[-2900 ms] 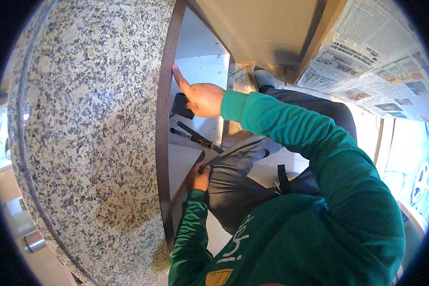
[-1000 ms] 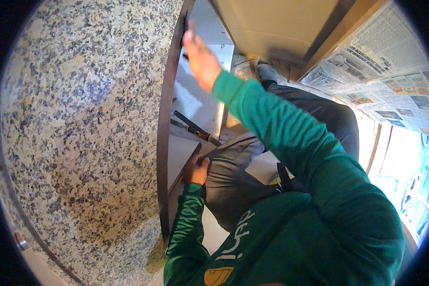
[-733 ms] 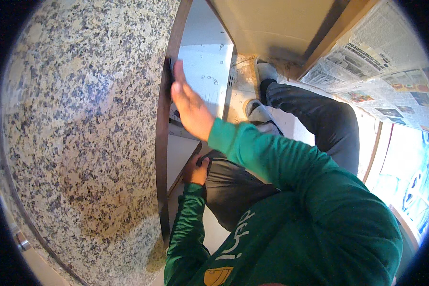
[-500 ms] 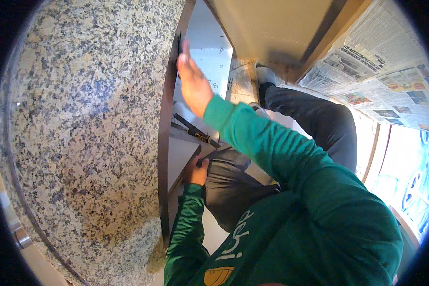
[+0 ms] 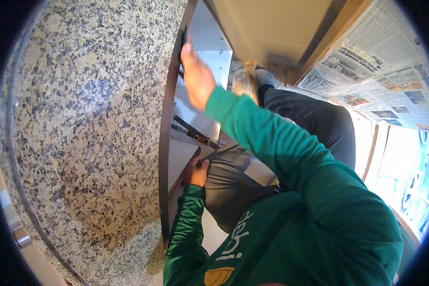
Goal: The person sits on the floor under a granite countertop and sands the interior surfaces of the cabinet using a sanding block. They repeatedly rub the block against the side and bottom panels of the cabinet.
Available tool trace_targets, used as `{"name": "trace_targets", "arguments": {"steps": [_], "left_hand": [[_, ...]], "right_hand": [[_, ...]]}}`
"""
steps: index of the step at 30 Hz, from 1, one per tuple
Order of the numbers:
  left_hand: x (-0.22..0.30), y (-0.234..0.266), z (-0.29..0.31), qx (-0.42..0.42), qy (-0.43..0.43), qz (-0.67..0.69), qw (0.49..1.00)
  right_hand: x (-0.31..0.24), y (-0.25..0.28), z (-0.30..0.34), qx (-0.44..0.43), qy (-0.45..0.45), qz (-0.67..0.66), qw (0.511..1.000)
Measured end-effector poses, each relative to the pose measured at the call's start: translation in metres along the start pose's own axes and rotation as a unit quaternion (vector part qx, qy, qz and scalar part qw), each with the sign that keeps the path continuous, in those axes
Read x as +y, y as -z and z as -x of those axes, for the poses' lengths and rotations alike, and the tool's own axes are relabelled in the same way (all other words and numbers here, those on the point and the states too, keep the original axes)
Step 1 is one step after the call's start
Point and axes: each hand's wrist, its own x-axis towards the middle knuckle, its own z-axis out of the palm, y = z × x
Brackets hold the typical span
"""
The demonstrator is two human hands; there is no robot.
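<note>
My right hand is raised against the dark edge strip of the speckled stone-patterned top. Its fingers close on a narrow black thing that lies along the strip; the hand hides most of it. Lower down, my left hand rests beside my bent knee, by the edge of a pale panel. Its fingers are curled, with a small dark bit showing between thumb and fingers, too small to name. Between the two hands lies a tool with a black and yellow handle, its far end hidden near my leg.
The broad speckled top fills the left side. Beyond my right hand stands a white inner panel with small holes. A tan board and a newspaper-covered panel rise at the far right. My outstretched leg crosses the floor.
My right hand has shifted slightly along the dark strip and tilted, with the black thing also slightly farther up. My left hand stays where it was.
</note>
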Motion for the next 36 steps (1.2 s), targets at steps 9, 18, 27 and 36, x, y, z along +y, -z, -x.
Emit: {"name": "trace_targets", "arguments": {"steps": [9, 18, 27, 36], "left_hand": [[-0.004, -0.003, 0.004, 0.020, 0.002, 0.033, 0.999], [-0.011, -0.007, -0.001, 0.010, -0.023, 0.031, 0.999], [-0.003, -0.002, 0.000, 0.005, -0.014, 0.045, 0.999], [0.002, 0.005, 0.005, -0.007, -0.003, 0.031, 0.999]], "right_hand": [[0.012, 0.007, -0.028, 0.001, -0.022, -0.127, 0.992], [0.003, -0.012, 0.076, -0.045, -0.012, 0.119, 0.992], [-0.005, 0.028, -0.073, 0.028, -0.062, -0.069, 0.995], [0.013, 0.028, -0.036, 0.022, -0.082, 0.036, 0.996]]}}
